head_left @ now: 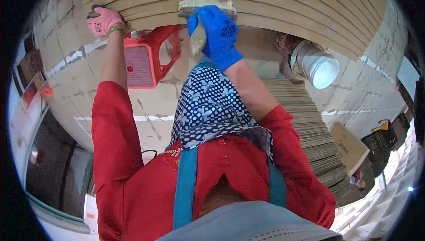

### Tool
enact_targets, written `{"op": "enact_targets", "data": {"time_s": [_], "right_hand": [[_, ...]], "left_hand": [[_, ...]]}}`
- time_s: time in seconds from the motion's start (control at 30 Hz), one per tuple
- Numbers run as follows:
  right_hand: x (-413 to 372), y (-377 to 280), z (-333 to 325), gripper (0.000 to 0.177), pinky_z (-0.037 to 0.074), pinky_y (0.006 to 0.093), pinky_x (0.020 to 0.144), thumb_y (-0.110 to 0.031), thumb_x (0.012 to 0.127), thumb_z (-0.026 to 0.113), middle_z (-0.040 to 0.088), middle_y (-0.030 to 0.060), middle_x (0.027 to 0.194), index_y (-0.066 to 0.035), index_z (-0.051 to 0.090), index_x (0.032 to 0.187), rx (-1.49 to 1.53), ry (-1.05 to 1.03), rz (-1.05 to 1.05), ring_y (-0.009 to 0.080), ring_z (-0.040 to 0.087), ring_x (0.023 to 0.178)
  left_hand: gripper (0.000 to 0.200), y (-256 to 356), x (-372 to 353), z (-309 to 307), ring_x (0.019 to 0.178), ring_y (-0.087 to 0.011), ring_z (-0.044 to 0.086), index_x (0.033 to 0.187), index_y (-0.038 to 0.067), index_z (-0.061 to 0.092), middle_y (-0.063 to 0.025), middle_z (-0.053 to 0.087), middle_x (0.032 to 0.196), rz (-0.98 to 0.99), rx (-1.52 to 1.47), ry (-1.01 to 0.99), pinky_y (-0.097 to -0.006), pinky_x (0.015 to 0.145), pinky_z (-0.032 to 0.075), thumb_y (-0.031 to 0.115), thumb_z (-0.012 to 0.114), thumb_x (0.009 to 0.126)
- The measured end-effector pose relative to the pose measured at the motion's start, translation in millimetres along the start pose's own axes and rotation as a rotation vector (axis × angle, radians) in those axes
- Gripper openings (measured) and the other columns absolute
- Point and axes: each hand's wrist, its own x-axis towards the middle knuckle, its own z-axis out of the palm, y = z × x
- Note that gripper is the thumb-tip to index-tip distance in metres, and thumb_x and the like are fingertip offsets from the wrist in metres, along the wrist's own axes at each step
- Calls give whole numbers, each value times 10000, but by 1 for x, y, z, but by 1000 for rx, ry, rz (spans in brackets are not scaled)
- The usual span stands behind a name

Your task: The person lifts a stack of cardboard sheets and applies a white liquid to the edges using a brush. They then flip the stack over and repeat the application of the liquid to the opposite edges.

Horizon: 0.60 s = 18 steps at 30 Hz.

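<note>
My right hand (217, 33), in a blue knit glove, is wrapped around a wide brush. The brush (207, 3) has pale bristles, which lie against brown cardboard sheets (265, 8). Part of its handle juts out below the palm. These sheets are layered like steps, edge over edge. My left hand (106, 21), in a pink glove with dark fingertips, is beside the left edge of the sheets. Its fingers look curled, and whatever they hold is hidden.
Below the sheets stands a red plastic container (152, 57), left of my apron. At the right is a white bucket (323, 70) with its mouth facing me. A long stack of cardboard (305, 130) runs beside my right arm, next to a cardboard box (348, 148).
</note>
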Motion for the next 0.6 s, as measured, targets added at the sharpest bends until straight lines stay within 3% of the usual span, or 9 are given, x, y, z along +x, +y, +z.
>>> {"op": "enact_targets", "data": {"time_s": [0.17,0.27,0.3,0.37,0.4,0.47,0.5,0.57,0.6], "right_hand": [[5,9,-16,137,492,340,603,-159,708,671,619,82,798,-111,626,828,218,-159,35,275,606,702],[21,5,0,96,486,337,622,-146,716,662,619,78,771,-122,623,801,134,143,-42,271,608,707],[16,4,4,96,486,337,622,-146,716,662,619,78,771,-122,623,801,114,150,-29,271,608,707],[-3,8,8,91,486,334,666,-129,712,667,619,73,742,-130,622,791,322,-224,41,263,612,718],[-16,16,2,91,486,334,666,-129,712,667,619,73,742,-130,622,791,297,-209,53,263,612,718],[-51,25,-11,87,485,337,707,-136,720,668,631,61,736,-136,637,801,53,-338,-173,254,622,728],[-64,37,-23,87,485,337,707,-136,720,668,631,61,736,-136,637,801,35,-326,-160,254,622,728],[-86,71,-65,117,488,344,732,-164,738,666,650,47,820,-127,657,849,331,-201,74,235,626,775],[-83,84,-90,123,488,343,744,-147,746,661,650,52,860,-115,661,865,255,-156,51,228,624,799]], "left_hand": [[506,-6,3,8,943,-333,547,1003,8,553,-180,592,998,0,51,39,-460,813,392,458,422,812],[508,-6,9,3,934,-329,550,992,-6,548,-184,590,975,-29,96,-1,-440,811,406,455,431,811],[510,-3,5,4,930,-328,552,987,-13,546,-185,589,964,-35,108,-32,-430,810,413,453,435,811],[514,-8,6,2,929,-325,554,986,-12,546,-187,588,963,-26,75,-88,-423,813,414,459,431,815],[519,-8,9,5,927,-323,556,985,-12,546,-188,587,963,-30,49,-115,-416,816,414,465,426,819],[487,-14,9,16,756,-343,605,896,-19,599,-200,634,858,31,122,69,-432,682,455,425,418,814],[487,-9,4,7,756,-343,605,896,-19,599,-200,634,858,42,105,54,-432,682,455,425,418,814],[525,5,-2,-12,922,-326,563,989,5,551,-180,594,958,-28,72,-63,-424,817,417,484,393,844],[525,7,-4,-6,922,-326,563,989,5,551,-180,594,958,-23,60,-68,-424,817,417,484,393,844]]}}
